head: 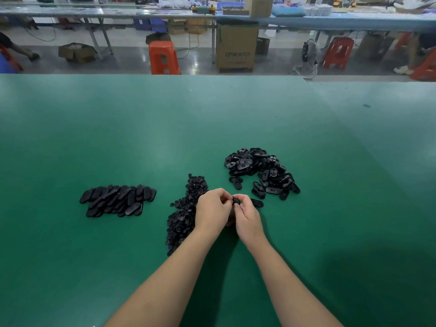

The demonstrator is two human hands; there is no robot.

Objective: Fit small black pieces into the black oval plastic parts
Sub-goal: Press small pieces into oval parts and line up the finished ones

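While pinching one oval part (236,200) between both sets of fingertips, held just above the green mat (141,128) w/ left hand (213,210) and right hand (247,219) meeting at centre. Both curled round it, thumbs on top; prob. pressing a small piece in, though piece itself hidden by fingers, can't tell if seated. Raised off the mat likely so fingers can back the part from under.

Taking the hands as landmark: stock sorted into 3 groups for short reach. Small pieces (186,208) heaped just left, touching the left hand's edge — tiny round-ish discs, matte black, loose pile. Unfitted ovals (259,171) behind & to the right, near — jumbled, glossy moulded plastic, flat w/ rounded ends and a centre hole/recess showing on several. One stray oval (257,203) just right of the fingertips. Neat stack (118,200) well to the left, overlapped in rows, smooth plain faces up; prob. finished ones, kept apart from raw stock.

Mat smooth, slight sheen, no texture to snag parts.
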